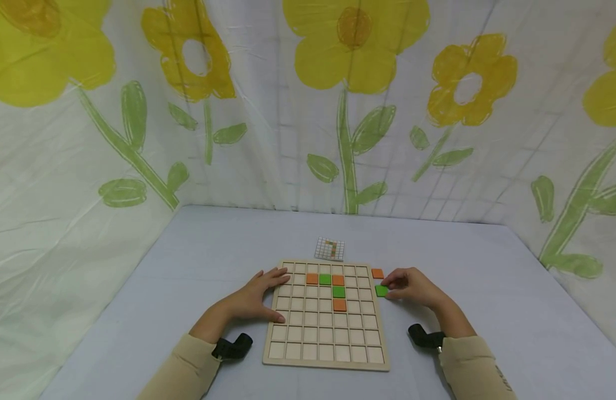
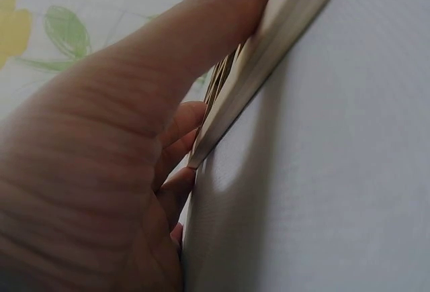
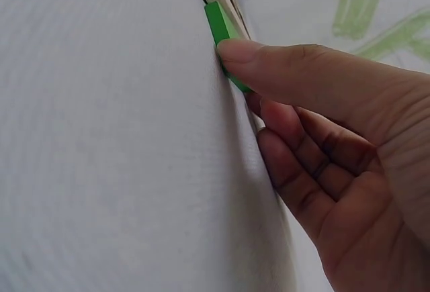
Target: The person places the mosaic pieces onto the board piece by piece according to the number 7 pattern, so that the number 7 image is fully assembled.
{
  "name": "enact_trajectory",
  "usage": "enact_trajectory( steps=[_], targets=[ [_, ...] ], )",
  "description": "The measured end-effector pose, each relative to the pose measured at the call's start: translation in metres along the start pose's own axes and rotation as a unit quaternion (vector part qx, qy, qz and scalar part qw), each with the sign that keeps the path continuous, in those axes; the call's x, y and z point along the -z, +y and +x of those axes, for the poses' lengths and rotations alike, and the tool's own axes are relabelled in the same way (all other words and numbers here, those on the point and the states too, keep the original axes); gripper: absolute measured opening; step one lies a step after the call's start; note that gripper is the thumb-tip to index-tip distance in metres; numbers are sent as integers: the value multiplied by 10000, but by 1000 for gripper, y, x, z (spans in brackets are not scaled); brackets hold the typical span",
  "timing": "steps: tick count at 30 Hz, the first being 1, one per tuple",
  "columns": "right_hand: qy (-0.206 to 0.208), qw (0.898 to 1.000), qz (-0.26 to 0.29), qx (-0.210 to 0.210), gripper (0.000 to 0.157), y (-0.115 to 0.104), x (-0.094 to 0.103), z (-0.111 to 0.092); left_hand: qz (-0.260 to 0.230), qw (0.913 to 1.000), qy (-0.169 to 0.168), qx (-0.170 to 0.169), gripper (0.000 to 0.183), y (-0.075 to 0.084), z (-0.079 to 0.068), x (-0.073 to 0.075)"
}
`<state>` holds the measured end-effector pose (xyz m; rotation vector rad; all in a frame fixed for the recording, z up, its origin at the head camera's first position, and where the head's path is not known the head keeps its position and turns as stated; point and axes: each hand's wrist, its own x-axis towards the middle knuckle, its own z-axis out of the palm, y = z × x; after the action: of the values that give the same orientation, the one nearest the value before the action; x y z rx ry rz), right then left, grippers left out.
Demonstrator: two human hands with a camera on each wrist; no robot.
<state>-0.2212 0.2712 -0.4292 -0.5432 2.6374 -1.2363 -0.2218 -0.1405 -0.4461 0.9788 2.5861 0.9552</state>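
A wooden grid board (image 1: 294, 351) lies on the table with several orange and green square tiles in its cells. They form a short row near the top, turning down at its right end. My left hand (image 1: 250, 298) rests on the board's left edge, fingers spread and thumb lower down; the wooden rim (image 2: 259, 64) shows beside it in the left wrist view. At the board's right side my right hand (image 1: 411, 287) pinches a green tile (image 3: 218, 27) by thumb and fingers, low at the table surface. An orange tile (image 1: 377, 273) lies just beyond it.
Behind the board lies a small pattern card (image 1: 330, 249) printed with a coloured grid. The white table (image 1: 228, 233) ends at a curtain (image 1: 268, 139) with painted yellow flowers. A black wrist device (image 1: 426, 336) sits at each sleeve.
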Motion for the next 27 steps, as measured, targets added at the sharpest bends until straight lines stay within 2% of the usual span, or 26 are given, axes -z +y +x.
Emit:
enact_trajectory(
  steps=[22,27],
  targets=[
    [6,9989,-452,-97,24,-3,2,5,7,10000,-11,-2,94,0,1,1],
    [54,9985,-538,79,23,-9,4,2,-9,10000,-22,20,94,0,1,0]
  ],
)
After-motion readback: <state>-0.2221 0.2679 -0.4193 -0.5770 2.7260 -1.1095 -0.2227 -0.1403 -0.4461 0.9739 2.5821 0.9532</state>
